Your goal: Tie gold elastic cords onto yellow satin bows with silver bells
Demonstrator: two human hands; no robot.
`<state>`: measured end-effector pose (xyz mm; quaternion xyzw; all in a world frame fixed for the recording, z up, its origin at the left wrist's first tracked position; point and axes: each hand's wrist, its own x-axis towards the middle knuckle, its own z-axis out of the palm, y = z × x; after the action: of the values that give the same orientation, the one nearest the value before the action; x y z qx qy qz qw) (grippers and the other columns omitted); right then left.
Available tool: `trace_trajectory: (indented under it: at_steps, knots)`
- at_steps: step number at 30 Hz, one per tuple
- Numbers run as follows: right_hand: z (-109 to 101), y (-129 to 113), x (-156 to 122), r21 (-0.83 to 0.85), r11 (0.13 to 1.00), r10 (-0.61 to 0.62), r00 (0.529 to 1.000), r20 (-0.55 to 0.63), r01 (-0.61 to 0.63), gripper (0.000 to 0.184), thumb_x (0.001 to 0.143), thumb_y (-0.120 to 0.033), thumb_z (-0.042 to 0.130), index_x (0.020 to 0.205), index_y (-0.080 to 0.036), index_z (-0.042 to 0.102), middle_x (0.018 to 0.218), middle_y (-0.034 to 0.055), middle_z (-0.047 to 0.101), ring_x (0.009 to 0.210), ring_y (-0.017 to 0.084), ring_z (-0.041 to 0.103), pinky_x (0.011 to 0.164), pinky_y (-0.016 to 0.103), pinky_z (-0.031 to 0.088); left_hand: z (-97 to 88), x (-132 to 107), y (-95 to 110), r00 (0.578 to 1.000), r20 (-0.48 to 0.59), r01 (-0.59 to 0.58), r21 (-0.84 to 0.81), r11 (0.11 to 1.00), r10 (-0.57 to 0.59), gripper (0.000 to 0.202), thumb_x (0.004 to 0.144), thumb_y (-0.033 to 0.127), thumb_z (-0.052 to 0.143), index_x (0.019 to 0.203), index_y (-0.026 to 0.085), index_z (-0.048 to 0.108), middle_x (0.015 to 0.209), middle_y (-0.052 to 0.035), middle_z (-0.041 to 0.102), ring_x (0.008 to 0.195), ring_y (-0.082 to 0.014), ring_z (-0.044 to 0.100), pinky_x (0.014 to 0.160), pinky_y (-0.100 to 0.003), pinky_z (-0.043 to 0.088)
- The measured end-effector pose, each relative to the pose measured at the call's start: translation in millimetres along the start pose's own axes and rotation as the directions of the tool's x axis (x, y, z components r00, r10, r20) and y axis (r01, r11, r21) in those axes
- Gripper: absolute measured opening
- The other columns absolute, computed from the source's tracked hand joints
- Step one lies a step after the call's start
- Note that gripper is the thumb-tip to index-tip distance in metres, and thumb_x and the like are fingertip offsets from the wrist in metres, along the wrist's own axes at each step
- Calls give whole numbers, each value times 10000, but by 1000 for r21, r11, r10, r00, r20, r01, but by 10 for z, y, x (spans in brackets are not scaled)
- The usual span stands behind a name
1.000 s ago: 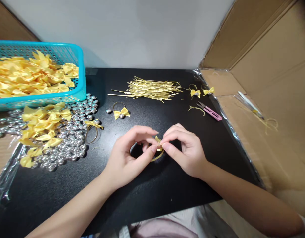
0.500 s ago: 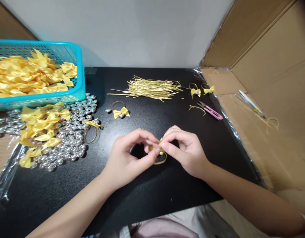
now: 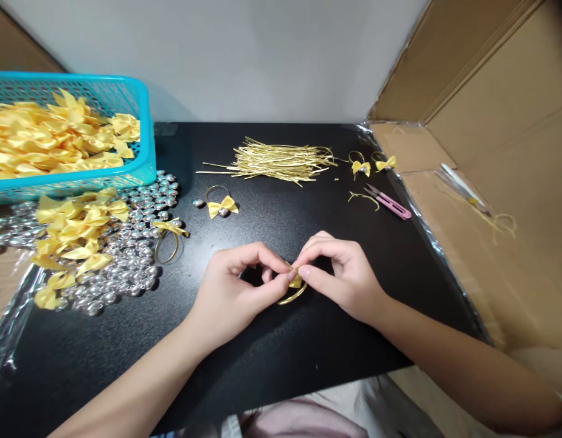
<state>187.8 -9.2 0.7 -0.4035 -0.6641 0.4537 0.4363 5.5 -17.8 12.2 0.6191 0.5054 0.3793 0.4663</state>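
Note:
Between my two hands is a yellow ribbon bow [image 3: 295, 281] with a gold cord loop [image 3: 294, 298] hanging below it. My left hand [image 3: 244, 280] pinches it from the left with thumb and forefinger. From the right, my right hand [image 3: 340, 274] pinches at the same spot, its fingertips meeting the left ones. The fingers cover most of the bow's middle, so any bead there is hidden. Beyond my left hand lies a bow with a silver bead and cord loop [image 3: 223, 207], beside a loose silver bead [image 3: 198, 203].
A turquoise basket [image 3: 146, 140] of yellow bows stands back left. Before it lie silver beads [image 3: 126, 274], loose bows [image 3: 83, 228] and a looped bow [image 3: 170, 228]. Gold cords [image 3: 281, 162] lie at the back; pink thread snips [image 3: 390, 204] and two beaded bows [image 3: 360, 168] are at right.
The bow between my fingers has turned slightly, and its cord loop now shows lower and a little further left. My hands stay almost in place, still pinching.

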Motion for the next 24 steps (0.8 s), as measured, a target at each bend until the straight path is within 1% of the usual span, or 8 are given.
trace_trajectory:
  at_steps: [3, 6, 11, 18, 24]
  knots:
    - [10, 1, 2, -56, 998, -23, 999, -26, 21, 125, 764, -117, 654, 669, -195, 676, 644, -2, 674, 683, 147, 588, 699, 318, 474, 3, 2, 12, 1000, 10, 5, 36, 999, -5, 119, 735, 191, 722, 622, 167, 698, 586, -26, 711, 523, -125, 584, 502, -225, 423]
    - [21, 2, -4, -125, 991, -50, 998, -45, 44, 139, 761, -124, 649, 644, -198, 657, 631, -4, 669, 671, 149, 584, 693, 325, 463, 7, 3, 8, 1000, 24, 1, 36, 999, -2, 111, 729, 186, 722, 622, 163, 702, 574, -19, 698, 503, -108, 541, 497, -216, 416]
    - [21, 3, -6, -216, 973, -99, 994, -49, 86, 153, 757, -129, 641, 623, -200, 624, 628, -10, 657, 663, 147, 570, 733, 351, 439, 9, 3, -15, 999, 36, 7, 11, 1000, -7, 111, 742, 201, 734, 640, 165, 707, 599, -25, 702, 517, -107, 530, 508, -219, 409]
    - [13, 22, -9, -220, 971, -108, 993, -36, 98, 148, 749, -123, 630, 619, -192, 615, 633, -12, 653, 662, 140, 570, 730, 344, 421, 1, 6, -22, 999, 36, 29, -41, 999, -27, 118, 734, 191, 746, 636, 163, 687, 602, -26, 692, 527, -109, 526, 520, -225, 406]
    - [15, 14, -6, -217, 969, -126, 991, -37, 116, 137, 765, -132, 625, 642, -191, 634, 643, -7, 662, 662, 142, 573, 730, 344, 413, 0, 6, -5, 998, 54, 30, -35, 999, -28, 120, 738, 198, 733, 632, 160, 691, 570, -16, 668, 509, -97, 476, 502, -214, 385]
